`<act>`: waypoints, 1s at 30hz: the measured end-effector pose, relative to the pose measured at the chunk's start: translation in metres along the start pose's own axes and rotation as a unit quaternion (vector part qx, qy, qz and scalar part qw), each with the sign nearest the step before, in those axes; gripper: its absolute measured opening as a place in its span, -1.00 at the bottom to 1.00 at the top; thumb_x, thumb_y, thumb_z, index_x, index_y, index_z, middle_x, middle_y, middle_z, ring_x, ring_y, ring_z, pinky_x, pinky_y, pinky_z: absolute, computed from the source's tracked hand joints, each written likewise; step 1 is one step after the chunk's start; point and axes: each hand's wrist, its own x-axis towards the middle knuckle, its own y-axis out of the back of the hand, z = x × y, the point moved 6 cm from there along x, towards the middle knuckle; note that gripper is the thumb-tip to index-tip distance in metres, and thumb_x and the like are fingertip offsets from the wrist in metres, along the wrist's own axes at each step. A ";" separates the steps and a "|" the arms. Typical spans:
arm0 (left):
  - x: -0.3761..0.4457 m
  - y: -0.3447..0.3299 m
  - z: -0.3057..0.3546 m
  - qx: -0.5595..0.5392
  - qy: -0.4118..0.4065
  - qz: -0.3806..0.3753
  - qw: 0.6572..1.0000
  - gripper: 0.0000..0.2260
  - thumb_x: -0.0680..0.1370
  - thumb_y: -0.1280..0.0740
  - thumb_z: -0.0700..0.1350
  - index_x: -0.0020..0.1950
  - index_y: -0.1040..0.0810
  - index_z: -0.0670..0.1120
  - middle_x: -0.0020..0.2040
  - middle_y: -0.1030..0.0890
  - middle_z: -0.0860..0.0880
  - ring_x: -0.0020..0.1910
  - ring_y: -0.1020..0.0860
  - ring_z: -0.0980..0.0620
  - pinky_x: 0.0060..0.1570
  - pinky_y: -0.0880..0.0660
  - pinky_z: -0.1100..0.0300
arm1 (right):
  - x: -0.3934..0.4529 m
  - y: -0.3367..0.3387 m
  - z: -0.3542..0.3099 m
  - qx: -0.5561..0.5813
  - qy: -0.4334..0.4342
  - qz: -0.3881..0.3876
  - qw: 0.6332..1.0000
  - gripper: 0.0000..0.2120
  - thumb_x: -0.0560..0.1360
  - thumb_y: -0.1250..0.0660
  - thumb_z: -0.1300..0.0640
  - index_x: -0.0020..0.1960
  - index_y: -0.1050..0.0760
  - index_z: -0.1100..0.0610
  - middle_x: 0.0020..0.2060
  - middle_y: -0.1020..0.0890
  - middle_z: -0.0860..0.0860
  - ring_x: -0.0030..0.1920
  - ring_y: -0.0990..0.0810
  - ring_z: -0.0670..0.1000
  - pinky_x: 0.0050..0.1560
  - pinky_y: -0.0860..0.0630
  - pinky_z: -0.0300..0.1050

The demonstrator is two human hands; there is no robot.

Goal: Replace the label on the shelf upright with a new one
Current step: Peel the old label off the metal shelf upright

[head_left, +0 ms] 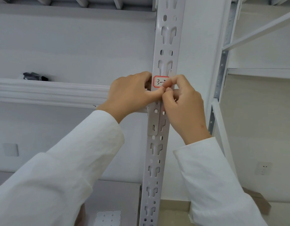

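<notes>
Both arms are raised from the lower corners of the view, in white sleeves [62, 168], and the hands are brought together at the shelf upright [165, 46] just above the middle of the view. The left hand [129, 93] is set at the 9 o'clock side of the upright, its fingers curled around the post's left edge and its thumb laid across the front, touching the label's lower edge. The right hand [183, 101] is placed at the 4 o'clock side of the label, its fingers bent and its thumb and forefinger pinched at the label's lower right corner.

The label [159, 81] is seen on the front face of the upright, at the level of the shelf beam [51, 93] that runs off towards 9 o'clock. It is a white sticker with a red border and dark handwriting; its long axis is laid across the post, square to the upright's own near-vertical run. Its right end is hidden by the right fingers.

A dark object [35, 76] is seen on the shelf towards 9 o'clock, well apart from the hands.
</notes>
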 end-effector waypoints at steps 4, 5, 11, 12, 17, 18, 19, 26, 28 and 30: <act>0.000 0.001 0.000 -0.004 -0.003 0.001 1.000 -0.66 0.44 -0.18 0.29 -0.33 -0.29 0.05 -0.31 -0.50 0.11 -0.23 -0.48 0.01 -0.39 -0.24 0.24 | -0.001 0.014 0.002 0.019 0.001 0.090 0.996 -0.86 0.48 -0.28 0.09 0.03 -0.44 -0.03 -0.55 -0.47 -0.07 -0.45 -0.45 -0.08 -0.36 -0.38 -0.22; -0.001 0.001 0.000 -0.006 -0.004 0.000 1.000 -0.67 0.44 -0.19 0.29 -0.34 -0.28 0.07 -0.32 -0.49 0.13 -0.23 -0.48 0.03 -0.39 -0.23 0.25 | -0.001 0.017 0.003 0.016 -0.003 0.104 0.994 -0.87 0.48 -0.30 0.06 0.03 -0.46 -0.05 -0.53 -0.47 -0.08 -0.43 -0.46 -0.09 -0.35 -0.38 -0.24; 0.000 0.001 0.000 -0.015 -0.008 -0.001 1.000 -0.66 0.44 -0.21 0.29 -0.36 -0.25 0.09 -0.34 -0.47 0.15 -0.21 -0.49 0.04 -0.38 -0.24 0.26 | 0.002 0.027 0.004 0.018 -0.008 0.121 0.993 -0.91 0.45 -0.35 0.07 -0.06 -0.52 -0.07 -0.20 -0.53 -0.05 -0.22 -0.56 -0.04 -0.23 -0.44 -0.21; 0.000 0.001 0.000 -0.014 -0.010 0.000 1.000 -0.66 0.44 -0.21 0.29 -0.36 -0.24 0.09 -0.36 -0.45 0.16 -0.22 -0.48 0.04 -0.39 -0.23 0.27 | 0.002 0.028 0.003 0.010 -0.005 0.115 0.993 -0.92 0.45 -0.36 0.08 -0.07 -0.53 -0.07 -0.18 -0.54 -0.05 -0.21 -0.56 -0.05 -0.23 -0.44 -0.23; -0.001 0.001 0.000 -0.010 -0.013 0.000 1.000 -0.65 0.43 -0.19 0.31 -0.36 -0.24 0.10 -0.39 -0.40 0.18 -0.26 -0.44 0.06 -0.41 -0.19 0.26 | 0.014 0.030 -0.003 -0.039 0.002 0.070 0.997 -0.96 0.42 -0.37 0.08 -0.16 -0.54 -0.06 -0.19 -0.57 -0.07 -0.22 -0.56 -0.06 -0.17 -0.50 -0.11; 0.000 0.001 -0.001 -0.009 -0.014 0.001 1.000 -0.65 0.42 -0.19 0.33 -0.35 -0.25 0.09 -0.38 -0.41 0.18 -0.26 -0.44 0.06 -0.40 -0.20 0.27 | 0.018 0.030 -0.004 -0.053 0.003 0.058 0.997 -0.97 0.42 -0.37 0.08 -0.18 -0.55 -0.05 -0.19 -0.58 -0.08 -0.22 -0.56 -0.07 -0.15 -0.50 -0.09; 0.000 0.001 -0.001 -0.008 -0.017 0.003 1.000 -0.65 0.42 -0.18 0.33 -0.33 -0.27 0.09 -0.37 -0.43 0.17 -0.25 -0.45 0.06 -0.40 -0.20 0.28 | 0.021 0.030 -0.005 -0.065 0.004 0.048 0.997 -0.96 0.42 -0.36 0.08 -0.19 -0.55 -0.05 -0.20 -0.58 -0.09 -0.23 -0.56 -0.08 -0.14 -0.51 -0.08; -0.001 0.000 -0.002 -0.029 -0.035 -0.038 0.998 -0.74 0.38 -0.22 0.27 -0.11 -0.40 0.12 -0.15 -0.60 0.15 -0.16 -0.53 0.04 -0.22 -0.33 0.16 | 0.037 0.032 -0.023 -0.081 0.033 0.021 0.996 -0.67 0.40 -0.39 0.02 0.13 -0.42 -0.03 0.01 -0.44 -0.10 -0.06 -0.47 -0.11 -0.08 -0.40 -0.19; 0.000 0.000 -0.003 -0.033 -0.035 -0.048 0.998 -0.75 0.37 -0.22 0.26 -0.12 -0.40 0.12 -0.14 -0.62 0.13 -0.16 -0.54 0.03 -0.21 -0.34 0.15 | 0.044 0.025 -0.020 -0.008 -0.034 -0.025 0.999 -0.45 0.39 -0.42 0.00 0.29 -0.27 -0.02 0.15 -0.38 -0.05 0.10 -0.44 -0.09 0.06 -0.42 -0.17; -0.001 0.000 -0.002 -0.034 -0.038 -0.058 0.997 -0.76 0.38 -0.22 0.26 -0.12 -0.38 0.12 -0.16 -0.60 0.14 -0.18 -0.51 0.03 -0.21 -0.32 0.15 | 0.051 0.019 -0.014 0.068 -0.100 -0.096 0.988 -0.34 0.38 -0.45 0.02 0.37 -0.19 0.00 0.21 -0.43 -0.01 0.13 -0.49 -0.06 0.12 -0.46 -0.14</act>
